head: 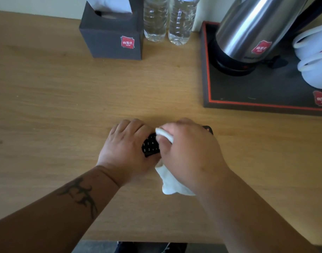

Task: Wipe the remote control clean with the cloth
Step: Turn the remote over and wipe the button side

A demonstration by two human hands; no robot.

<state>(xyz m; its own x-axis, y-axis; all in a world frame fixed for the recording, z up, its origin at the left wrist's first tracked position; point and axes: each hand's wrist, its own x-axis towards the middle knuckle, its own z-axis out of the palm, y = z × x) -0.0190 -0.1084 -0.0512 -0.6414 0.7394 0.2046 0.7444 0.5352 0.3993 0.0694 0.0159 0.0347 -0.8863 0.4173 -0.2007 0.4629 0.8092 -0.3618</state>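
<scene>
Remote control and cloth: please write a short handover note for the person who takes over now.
Left hand: grips the near end of the black remote control, steadying it over the wooden desk.
Right hand: holds the white cloth bunched against the remote's middle.
Done: wiping is under way; how much is clean cannot be told.
Left: wipe the exposed keypad and the far end, then put both down.

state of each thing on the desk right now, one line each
remote control: buttons up, held over the desk
cloth: bunched, pressed on the remote
left hand: grips the remote's end
right hand: grips the cloth
water bottles: upright, full
kettle: seated on its base
tissue box: tissue sticking out
</scene>
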